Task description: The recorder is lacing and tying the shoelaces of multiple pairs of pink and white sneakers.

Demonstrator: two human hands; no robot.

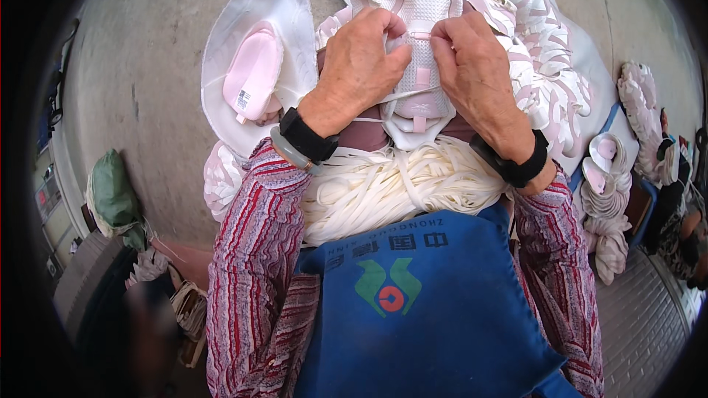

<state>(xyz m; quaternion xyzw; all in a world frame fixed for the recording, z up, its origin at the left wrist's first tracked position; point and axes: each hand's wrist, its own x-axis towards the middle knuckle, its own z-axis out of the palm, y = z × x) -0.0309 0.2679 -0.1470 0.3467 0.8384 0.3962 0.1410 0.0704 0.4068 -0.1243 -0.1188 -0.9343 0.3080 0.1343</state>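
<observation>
Flanking a pink-and-white shoe (422, 108), the left hand (365, 59) and right hand (479, 66) curl at its tongue (428, 4); whether either grip is clamped, I cannot tell.

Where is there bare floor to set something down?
Bare grey concrete floor shows between the green fabric sack and white bowl-shaped container; a smaller patch lies right of the white sheet. Crowded: that sheet, heaped with pink-and-white shoes; the lap, with cream flat laces; between left hand and right hand, a pale mesh shoe.

red-striped sleeves (254, 273) | black wristbands (307, 135) | pale bangle (285, 149) | blue apron (450, 324)
</observation>
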